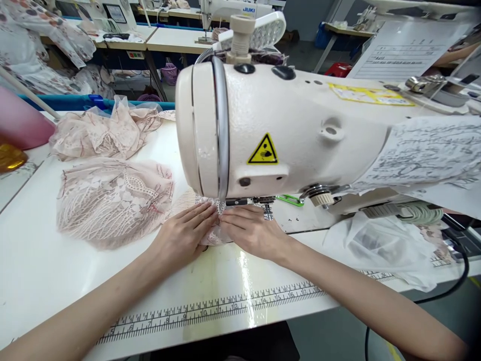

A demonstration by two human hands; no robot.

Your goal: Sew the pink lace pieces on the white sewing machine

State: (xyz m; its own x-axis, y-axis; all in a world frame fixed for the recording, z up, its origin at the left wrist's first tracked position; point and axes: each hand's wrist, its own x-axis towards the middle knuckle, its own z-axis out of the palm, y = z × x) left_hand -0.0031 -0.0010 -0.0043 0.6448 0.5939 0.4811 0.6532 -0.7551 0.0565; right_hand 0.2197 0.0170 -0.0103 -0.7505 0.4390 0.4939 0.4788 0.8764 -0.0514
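Observation:
My left hand [188, 225] lies with its fingers stretched and flat on pale pink lace fabric [213, 236], left of the needle area of a white sewing machine [278, 120]. My right hand [250, 228] rests flat on the same piece from the right, its fingertips close to those of the left. The machine's head partly hides the right fingers, and the needle itself is hard to make out. Leftward, the lace spreads into a gathered panel [116, 200] with white motifs and dark red thread lines on the white table [210, 286].
More crumpled pink lace [108, 130] lies behind the panel. A pink cone [20, 120] stands far left. Green thread snips [290, 200] lie behind the machine's presser area. White sheer cloth [379, 245] sits at right, and a printed ruler [203, 313] runs along the front edge.

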